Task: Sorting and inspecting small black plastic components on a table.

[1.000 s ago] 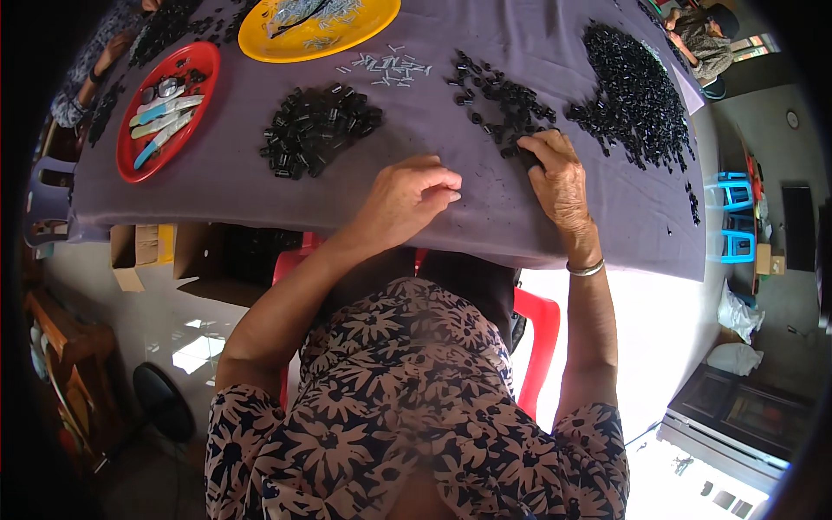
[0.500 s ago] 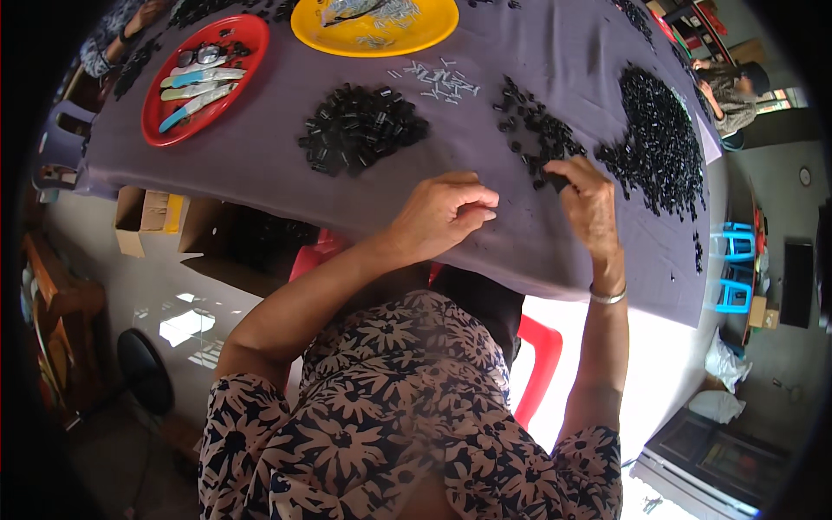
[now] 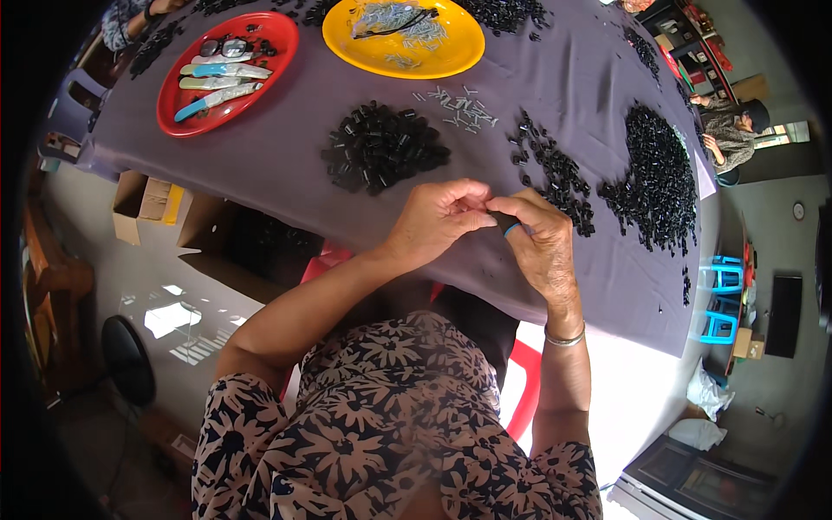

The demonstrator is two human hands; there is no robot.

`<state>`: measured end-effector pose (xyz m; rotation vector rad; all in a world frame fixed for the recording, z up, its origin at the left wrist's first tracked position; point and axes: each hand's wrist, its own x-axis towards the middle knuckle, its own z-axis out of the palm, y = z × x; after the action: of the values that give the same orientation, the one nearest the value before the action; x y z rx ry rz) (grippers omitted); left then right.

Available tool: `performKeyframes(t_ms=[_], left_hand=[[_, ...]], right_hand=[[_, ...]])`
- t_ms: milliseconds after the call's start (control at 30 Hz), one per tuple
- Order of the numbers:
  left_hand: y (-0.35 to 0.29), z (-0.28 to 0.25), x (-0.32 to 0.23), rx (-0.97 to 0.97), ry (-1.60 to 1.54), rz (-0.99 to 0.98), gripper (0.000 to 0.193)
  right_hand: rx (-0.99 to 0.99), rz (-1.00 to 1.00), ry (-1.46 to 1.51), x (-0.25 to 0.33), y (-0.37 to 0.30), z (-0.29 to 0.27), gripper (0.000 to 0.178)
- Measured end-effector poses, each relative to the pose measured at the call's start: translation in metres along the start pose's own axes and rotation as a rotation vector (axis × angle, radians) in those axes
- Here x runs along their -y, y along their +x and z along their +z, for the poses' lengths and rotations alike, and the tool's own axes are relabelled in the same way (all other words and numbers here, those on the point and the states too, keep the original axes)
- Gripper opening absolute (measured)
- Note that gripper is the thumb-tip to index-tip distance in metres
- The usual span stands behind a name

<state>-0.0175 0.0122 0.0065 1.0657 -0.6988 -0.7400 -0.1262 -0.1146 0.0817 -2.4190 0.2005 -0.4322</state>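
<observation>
Holding a small dark piece in the right hand, pinched narrow between thumb and fingers, over the near part of the cloth-covered surface. Showing a thin blue band beside the piece; cannot tell if part of it or separate. Meeting from the other side: the left hand, thumb and forefinger drawn close together, tips touching or nearly touching the right's; cannot tell if gripping anything, contact mostly covered by fingers. Lying beyond: a heap of short black pieces ahead of the left hand, a looser scatter of similar bits just past the right, a larger spread farther right. Also noting small pale rods between heap and scatter, a yellow plate with similar rods, a red plate bearing blue and pale long tools. Judging the dark piece light and stiff, probably smooth: likely to slip or roll if squeezed off-centre, unlikely to crush. Best held by opposite sides near mid-length, with light fingertip pressure, ends left clear.
</observation>
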Motion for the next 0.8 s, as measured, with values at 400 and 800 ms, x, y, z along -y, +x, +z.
performKeyframes(t_ms=[400, 800], left_hand=[[0.007, -0.01, -0.006, -0.078, 0.003, -0.045, 0.015], [0.004, -0.008, -0.01, -0.009, 0.271, 0.121, 0.014]], right_hand=[[-0.1, 0.199, 0.363, -0.042, 0.052, 0.008, 0.025], [0.082, -0.112, -0.159, -0.071, 0.113, 0.027, 0.025]])
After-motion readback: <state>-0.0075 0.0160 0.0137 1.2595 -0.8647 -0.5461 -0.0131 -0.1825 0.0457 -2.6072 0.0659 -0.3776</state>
